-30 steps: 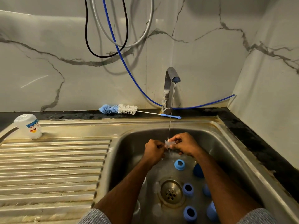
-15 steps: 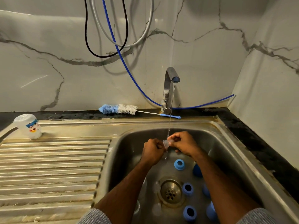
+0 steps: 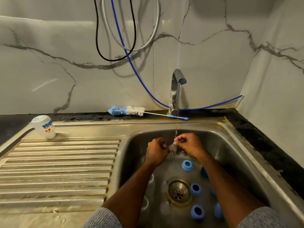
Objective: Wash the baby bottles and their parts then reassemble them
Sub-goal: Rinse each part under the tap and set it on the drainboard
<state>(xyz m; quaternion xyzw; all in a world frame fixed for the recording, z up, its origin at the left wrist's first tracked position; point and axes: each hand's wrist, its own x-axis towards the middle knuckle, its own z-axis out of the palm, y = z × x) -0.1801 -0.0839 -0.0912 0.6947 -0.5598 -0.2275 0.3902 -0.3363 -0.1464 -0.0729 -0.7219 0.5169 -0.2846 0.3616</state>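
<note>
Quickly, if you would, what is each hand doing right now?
Left hand: fingers curled, pinching the clear teat.
Right hand: pinching the same teat under the tap.

1. The steel sink (image 3: 246, 145) is set in a dark bench (image 3: 263, 142).
2. A clear bottle (image 3: 45, 127) stands upside down on the ribbed drainboard (image 3: 57, 170).
3. A bottle brush (image 3: 131, 111) lies behind the basin.
4. Blue rings (image 3: 187, 165) lie near the drain (image 3: 179, 191).

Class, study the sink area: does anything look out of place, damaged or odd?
Nothing is spilled or broken. Two oddities: the bottle brush lies unused on the back ledge, and loose cables hang down the wall above the running tap. Rusty staining marks the sink rim.
</note>
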